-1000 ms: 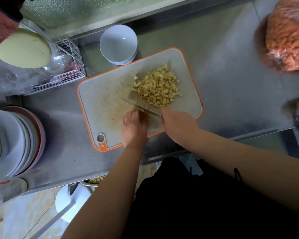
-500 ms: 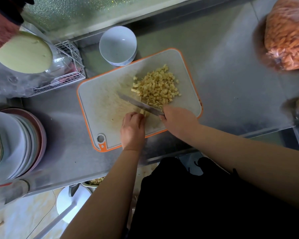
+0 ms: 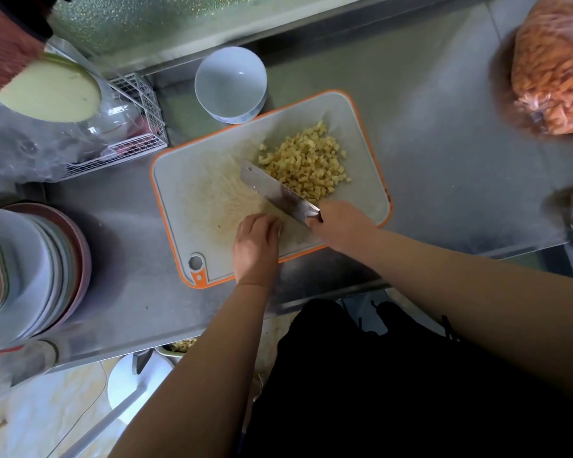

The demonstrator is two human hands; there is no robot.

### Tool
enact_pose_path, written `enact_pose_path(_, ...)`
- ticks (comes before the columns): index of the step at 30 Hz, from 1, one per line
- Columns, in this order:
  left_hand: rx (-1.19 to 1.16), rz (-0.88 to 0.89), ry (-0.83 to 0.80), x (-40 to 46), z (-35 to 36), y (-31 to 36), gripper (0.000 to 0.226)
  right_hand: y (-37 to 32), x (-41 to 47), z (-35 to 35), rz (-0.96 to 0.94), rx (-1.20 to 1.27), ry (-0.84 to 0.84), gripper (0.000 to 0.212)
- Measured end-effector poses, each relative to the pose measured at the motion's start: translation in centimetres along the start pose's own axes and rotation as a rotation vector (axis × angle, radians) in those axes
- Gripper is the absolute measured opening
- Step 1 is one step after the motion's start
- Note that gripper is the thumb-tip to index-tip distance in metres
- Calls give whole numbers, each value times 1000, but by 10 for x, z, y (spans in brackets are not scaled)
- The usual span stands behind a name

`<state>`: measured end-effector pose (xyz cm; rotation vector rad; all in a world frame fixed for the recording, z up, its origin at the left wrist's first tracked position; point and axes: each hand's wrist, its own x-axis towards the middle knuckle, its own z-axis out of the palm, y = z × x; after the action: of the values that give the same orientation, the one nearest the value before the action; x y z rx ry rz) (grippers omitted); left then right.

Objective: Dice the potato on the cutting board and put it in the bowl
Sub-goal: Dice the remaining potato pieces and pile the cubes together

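A pile of diced potato (image 3: 306, 166) lies on the far right part of the grey, orange-rimmed cutting board (image 3: 196, 193). My right hand (image 3: 341, 223) grips the handle of a cleaver (image 3: 275, 191). Its blade is tilted with the flat face up, and its far edge sits against the near left side of the pile. My left hand (image 3: 257, 242) rests knuckles-up on the board's near edge, just left of the blade, with fingers curled; nothing shows under them. An empty white bowl (image 3: 230, 82) stands just beyond the board's far left corner.
A stack of plates (image 3: 30, 272) stands at the left on the steel counter. A white wire basket (image 3: 139, 127) and clear plastic with a pale round lid (image 3: 50, 90) sit at the far left. A bag of carrot strips (image 3: 556, 67) lies far right.
The cleaver has gone from upright cutting beside my left fingers to lying tilted and pushed away toward the pile. The potato bit at my left fingertips is no longer visible.
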<state>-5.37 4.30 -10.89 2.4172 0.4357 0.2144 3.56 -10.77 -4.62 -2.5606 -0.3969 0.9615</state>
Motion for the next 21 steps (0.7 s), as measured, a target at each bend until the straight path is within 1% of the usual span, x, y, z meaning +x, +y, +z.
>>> enact_pose_path(2,-32,-3,2,-2,-5,3,18,-1,-5,-4,-8,20,45,32)
enact_pose_path(4,-3,58,-10,-4,-6,1,15,-5,-14,-3,-38,-4,82,29)
enact_pose_path(6,55,133,-41,-4,-6,-1,12,-8,-23,0,-85,-67,103,25)
enact_pose_path(9,132,157,-67,-3,-5,-1,17,-11,-30,7,-119,-179,114,19)
enact_pose_path(15,171,156,-18,-4,1,-7,21,-14,-28,23,-77,-267,66,27)
enact_pose_path(17,169,158,-20,-4,1,-8,22,-14,-22,27,-55,-225,50,26)
enact_pose_path(21,159,186,-57,-4,-3,-9,16,-8,-1,17,27,59,-30,32)
